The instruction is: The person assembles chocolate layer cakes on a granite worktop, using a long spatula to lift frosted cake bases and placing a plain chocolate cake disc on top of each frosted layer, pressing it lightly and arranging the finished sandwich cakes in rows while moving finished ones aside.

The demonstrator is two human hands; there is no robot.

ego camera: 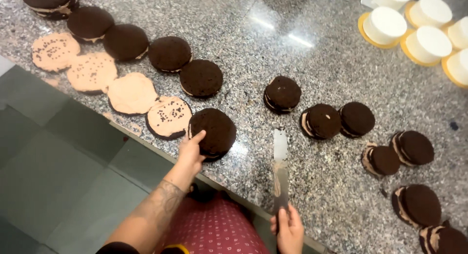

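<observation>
A dark chocolate cake round (pixel 213 132) lies flat on the granite counter (pixel 312 54), just inside its near edge, at the end of a row of frosted rounds (pixel 131 92). The left hand (pixel 189 154) is laid against the near-left rim of this round, the forefinger stretched onto its top and the other fingers curled loosely below; nothing is pinched. The round thus lies up and to the right of those fingers.

The right hand (pixel 288 229) is closed around the handle of a palette knife (pixel 280 171), whose long axis runs almost straight away from the near edge, the blade tip ending to the right of the round and apart from it. The left hand is the nearer of the two.

The right hand is cut off by the lower border, so its grip is only partly seen. Whether filling lies beneath the touched round cannot be made out.
</observation>
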